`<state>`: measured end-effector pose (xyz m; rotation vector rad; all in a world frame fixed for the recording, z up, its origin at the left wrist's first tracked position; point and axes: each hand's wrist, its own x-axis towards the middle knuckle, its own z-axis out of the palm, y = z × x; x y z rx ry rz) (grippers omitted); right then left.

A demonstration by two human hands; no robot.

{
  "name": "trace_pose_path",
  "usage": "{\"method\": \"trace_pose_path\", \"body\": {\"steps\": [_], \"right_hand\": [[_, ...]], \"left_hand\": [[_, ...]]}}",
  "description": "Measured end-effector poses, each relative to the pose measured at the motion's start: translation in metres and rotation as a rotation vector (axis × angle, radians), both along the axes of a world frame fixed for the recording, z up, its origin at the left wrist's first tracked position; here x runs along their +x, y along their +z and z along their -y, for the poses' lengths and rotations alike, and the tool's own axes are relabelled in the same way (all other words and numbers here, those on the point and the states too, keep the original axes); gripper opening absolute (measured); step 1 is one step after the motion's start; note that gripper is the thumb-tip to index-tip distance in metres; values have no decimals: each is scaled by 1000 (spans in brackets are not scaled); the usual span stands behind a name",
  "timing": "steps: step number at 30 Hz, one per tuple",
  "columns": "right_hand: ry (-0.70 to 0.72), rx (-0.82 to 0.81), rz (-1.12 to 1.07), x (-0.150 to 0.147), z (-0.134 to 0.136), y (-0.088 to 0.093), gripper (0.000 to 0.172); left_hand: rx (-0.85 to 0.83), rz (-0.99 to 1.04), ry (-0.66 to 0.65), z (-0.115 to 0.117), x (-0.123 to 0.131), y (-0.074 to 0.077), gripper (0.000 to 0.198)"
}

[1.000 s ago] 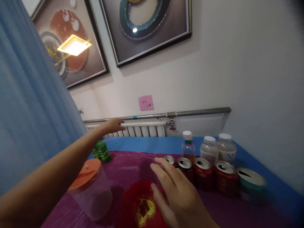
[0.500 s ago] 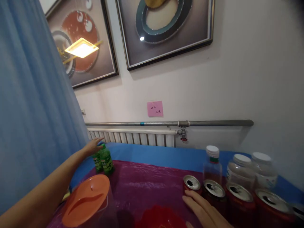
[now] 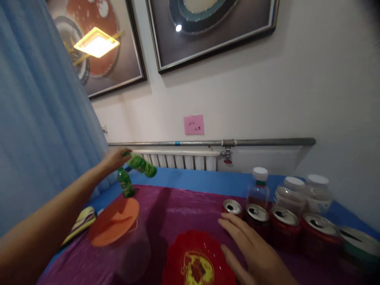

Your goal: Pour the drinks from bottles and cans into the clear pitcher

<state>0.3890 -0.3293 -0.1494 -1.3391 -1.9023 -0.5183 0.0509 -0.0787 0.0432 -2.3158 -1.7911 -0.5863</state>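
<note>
My left hand (image 3: pixel 118 156) is closed around the neck of a green plastic bottle (image 3: pixel 143 165), lifted off the table and tilted with its base to the right. A second green bottle (image 3: pixel 126 184) stands upright just below it. My right hand (image 3: pixel 252 253) has its fingers stretched out, beside a red plate with a scalloped rim (image 3: pixel 181 241) and a gold pattern. Its fingertips are close to the nearest drink can (image 3: pixel 232 207); whether they touch it I cannot tell. Left of the plate is a clear pitcher (image 3: pixel 133 249) with an orange lid (image 3: pixel 115 221).
Several opened drink cans (image 3: pixel 285 221) stand in a row on the right. Behind them are a clear bottle (image 3: pixel 257 192) and two white-lidded jars (image 3: pixel 291 194). A folded striped cloth (image 3: pixel 81 223) lies at left, near a blue curtain (image 3: pixel 38 130). A radiator (image 3: pixel 184 161) runs along the wall.
My left hand has raised one green bottle off the table and tipped it sideways. The view has dipped, showing more of the red plate. My right hand stays near the cans.
</note>
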Motion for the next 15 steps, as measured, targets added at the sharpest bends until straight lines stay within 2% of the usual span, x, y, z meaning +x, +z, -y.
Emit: {"method": "trace_pose_path", "body": {"steps": [2,4,6,8,10,12,15], "right_hand": [[-3,14,-48,-6,6,11,43],[-11,49,-83,-10,12,19,45],[-26,83,-101,-14,18,25,53],[-35,91,-96,-18,25,28,64],[-21,52,-89,-21,32,29,68],[25,-32,-101,-24,38,31,68],[103,-187,-175,-26,42,38,68]], "left_hand": [[85,50,-31,39,16,18,37],[173,77,-123,86,36,22,39],[206,74,-292,136,57,13,33],[254,76,-646,183,76,-5,28],[284,66,-822,217,92,-23,25],[308,49,-875,237,100,-36,25],[325,50,-865,248,101,-46,24]]}}
